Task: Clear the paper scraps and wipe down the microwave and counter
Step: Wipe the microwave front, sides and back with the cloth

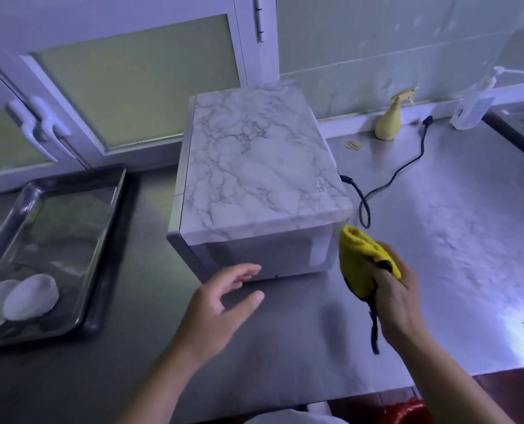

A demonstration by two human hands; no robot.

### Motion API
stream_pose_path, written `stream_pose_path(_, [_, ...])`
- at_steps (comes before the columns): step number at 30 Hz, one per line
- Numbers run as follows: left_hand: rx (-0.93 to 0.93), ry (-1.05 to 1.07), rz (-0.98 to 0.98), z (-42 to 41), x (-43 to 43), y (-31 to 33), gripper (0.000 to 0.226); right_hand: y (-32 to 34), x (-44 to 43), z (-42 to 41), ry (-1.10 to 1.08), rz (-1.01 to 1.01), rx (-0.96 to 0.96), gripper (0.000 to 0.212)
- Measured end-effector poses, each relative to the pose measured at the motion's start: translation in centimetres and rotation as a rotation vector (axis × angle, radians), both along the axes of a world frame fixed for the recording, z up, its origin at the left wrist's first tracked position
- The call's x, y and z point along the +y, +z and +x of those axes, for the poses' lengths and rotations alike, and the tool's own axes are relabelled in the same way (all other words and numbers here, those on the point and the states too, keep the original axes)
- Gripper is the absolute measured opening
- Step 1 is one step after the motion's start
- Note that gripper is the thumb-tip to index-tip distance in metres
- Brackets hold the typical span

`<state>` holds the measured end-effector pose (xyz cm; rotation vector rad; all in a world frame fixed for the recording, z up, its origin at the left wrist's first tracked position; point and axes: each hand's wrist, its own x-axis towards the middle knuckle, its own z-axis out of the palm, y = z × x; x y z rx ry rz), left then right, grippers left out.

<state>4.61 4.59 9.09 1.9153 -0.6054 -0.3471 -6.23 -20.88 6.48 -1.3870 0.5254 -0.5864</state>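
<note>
**Cloth at the microwave's corner, other hand spread beside it**

The microwave (263, 179) stands in the middle of the frame on a steel surface (438, 240). Its top is covered in a marble pattern and its plain grey side faces the camera.

The right hand (398, 298), at lower right of centre, grips a bunched yellow cloth (361, 258). Its fingers are curled round the cloth's lower end, though blur and the back of the hand hide most of them. The free end of the cloth sticks up and to the left past the knuckles, just beside the microwave's lower right corner. Whether it touches the casing cannot be told. A dark strap (375, 332) hangs from the cloth below the hand, above the surface.

The left hand (220, 313), at lower centre, holds nothing. Its fingers (245, 272) are spread and loosely bent, with the thumb apart below them. The tips reach the bottom edge of the microwave's grey side, but contact is unclear. This hand and the cloth are well apart, at opposite ends of that side.

A black cord (392, 179) runs from the microwave's right side across the surface toward the upper right. There a yellow spray bottle (389, 120) and a clear pump bottle (474, 102) stand against the wall. At the left of the frame a steel tray (113, 215) lies on the surface, with two white lumps (31, 296) in its near corner.
</note>
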Motion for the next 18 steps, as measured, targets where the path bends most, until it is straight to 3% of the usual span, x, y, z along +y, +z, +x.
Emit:
stream_pose_path(2, [0.135, -0.193, 0.141, -1.5, -1.8, -0.8, 0.08, 0.0, -0.1, -1.0, 0.224, 0.107, 0.02, 0.038])
stream_pose_path(3, [0.179, -0.248, 0.169, -1.9, -2.8, -1.0, 0.087, 0.4, -0.2, -1.1, 0.294, 0.155, 0.025, 0.033])
stream_pose_path(4, [0.213, -0.281, 0.159, -2.0, -3.9, -1.0, 0.083, 0.7, -0.4, -0.9, 0.33, 0.215, 0.026, 0.028])
stream_pose_path(6, [0.291, -0.302, 0.08, -2.1, -5.8, -1.0, 0.052, 1.3, -0.9, -0.1, 0.319, 0.342, 0.04, 0.03])
stream_pose_path(9, [0.324, -0.195, -0.013, -2.5, -7.8, -0.4, 0.022, 0.8, -1.9, 1.1, 0.222, 0.398, 0.101, 0.022])
stream_pose_path(13, [0.242, -0.168, 0.104, -2.7, -8.6, 0.0, 0.029, -2.1, -2.8, 0.5, 0.268, 0.368, 0.214, 0.019])
stream_pose_path(16, [0.067, -0.219, 0.285, -2.2, -7.8, 0.1, 0.036, -3.3, -3.2, -1.2, 0.353, 0.388, 0.193, 0.034])
stream_pose_path(18, [0.079, -0.195, 0.276, -1.4, -7.0, 0.1, 0.042, -2.9, -3.9, -2.1, 0.478, 0.382, 0.128, 0.046])
